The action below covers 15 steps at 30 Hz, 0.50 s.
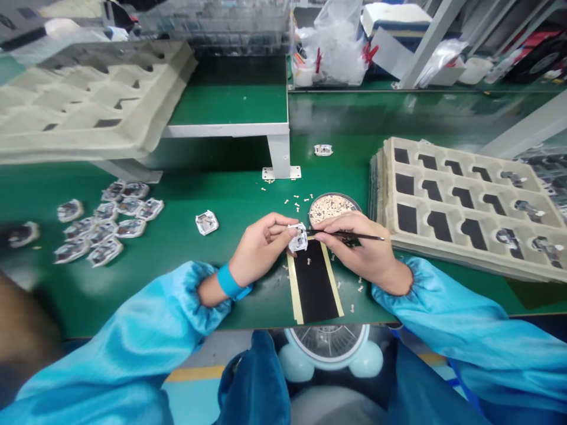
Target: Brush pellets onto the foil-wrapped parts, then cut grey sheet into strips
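Observation:
Between thumb and fingers, my left hand grips a small white plastic housing with dark and metal parts inside. My right hand is closed round dark tweezers, whose tip meets the housing; whether a piece sits in the tip is too small to tell. Under the hands lies a black pad edged with pale yellow tape, one tiny part on it. Just behind my right hand stands a round dish full of tiny light and dark parts. Several more tiny pale parts lie scattered on the green bench.
A single housing lies left of my hands, another further back. Several similar housings are grouped at the left. Stacked moulded trays stand at the right, a few cells holding metal parts. Another tray rests on a raised shelf.

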Tool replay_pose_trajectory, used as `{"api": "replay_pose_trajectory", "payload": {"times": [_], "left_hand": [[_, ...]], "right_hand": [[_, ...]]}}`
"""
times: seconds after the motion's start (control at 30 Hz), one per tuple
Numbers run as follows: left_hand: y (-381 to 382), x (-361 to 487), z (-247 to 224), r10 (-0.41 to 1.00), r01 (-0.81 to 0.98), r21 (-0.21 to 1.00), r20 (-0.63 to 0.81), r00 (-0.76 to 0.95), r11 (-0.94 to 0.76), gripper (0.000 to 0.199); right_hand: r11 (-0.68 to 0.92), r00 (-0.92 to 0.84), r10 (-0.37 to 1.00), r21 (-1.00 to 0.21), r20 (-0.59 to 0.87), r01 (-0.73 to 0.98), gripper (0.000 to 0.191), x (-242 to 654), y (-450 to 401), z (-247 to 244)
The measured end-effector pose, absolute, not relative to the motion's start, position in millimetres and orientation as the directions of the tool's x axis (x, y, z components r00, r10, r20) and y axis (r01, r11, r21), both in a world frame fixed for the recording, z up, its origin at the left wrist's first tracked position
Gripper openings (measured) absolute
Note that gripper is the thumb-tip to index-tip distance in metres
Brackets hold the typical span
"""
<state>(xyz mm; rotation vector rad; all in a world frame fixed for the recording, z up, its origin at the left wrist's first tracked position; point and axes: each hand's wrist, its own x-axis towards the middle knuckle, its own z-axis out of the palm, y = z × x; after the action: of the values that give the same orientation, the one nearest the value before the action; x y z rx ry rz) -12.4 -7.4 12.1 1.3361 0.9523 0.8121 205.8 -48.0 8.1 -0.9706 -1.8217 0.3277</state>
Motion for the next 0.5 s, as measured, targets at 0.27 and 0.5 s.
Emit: {"api": "replay_pose_trajectory", "payload": {"times": [0.27,0.5], "left_hand": [[-7.4,-12.5,13.1,0.920,0.042,0.996,-0.084,0.382,0.074,0.028],[-7.9,-14.0,18.7,0.938,0.059,0.997,-0.068,0.341,0.051,0.030]], "right_hand": [[0.661,-0.160,0.722,-0.604,0.673,0.445,0.022,202.4,-50.6,11.0],[0.563,-0.071,0.814,-0.751,0.577,0.346,0.023,203.4,-52.1,6.8]]}}
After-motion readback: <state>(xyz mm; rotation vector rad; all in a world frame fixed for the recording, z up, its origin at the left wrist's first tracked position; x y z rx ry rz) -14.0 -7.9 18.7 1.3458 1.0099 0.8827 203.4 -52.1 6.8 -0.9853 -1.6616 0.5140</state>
